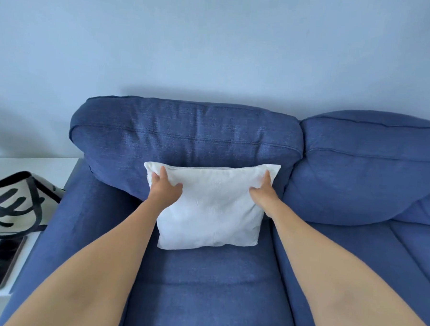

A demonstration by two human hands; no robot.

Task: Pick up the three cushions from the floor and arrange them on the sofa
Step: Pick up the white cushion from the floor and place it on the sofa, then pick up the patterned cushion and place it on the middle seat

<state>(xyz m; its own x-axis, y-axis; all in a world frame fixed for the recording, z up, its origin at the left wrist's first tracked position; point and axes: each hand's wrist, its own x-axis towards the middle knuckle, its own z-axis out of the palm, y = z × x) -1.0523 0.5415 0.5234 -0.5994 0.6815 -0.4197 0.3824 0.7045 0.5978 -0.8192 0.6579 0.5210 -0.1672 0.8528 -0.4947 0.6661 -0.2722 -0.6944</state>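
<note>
A white square cushion (211, 207) stands upright on the left seat of the blue sofa (202, 286), leaning against the left back pad. My left hand (164, 187) grips its upper left corner. My right hand (263, 190) grips its upper right corner. Both arms reach forward over the seat. No other cushion is in view; the floor is hidden.
The sofa's left armrest (64, 219) borders a white side table (47, 166). On the table lie a cream bag with black lettering (12, 204) and a dark flat device (2, 261). The right seat (403, 260) and right back pad (370, 166) hold nothing. A plain wall rises behind.
</note>
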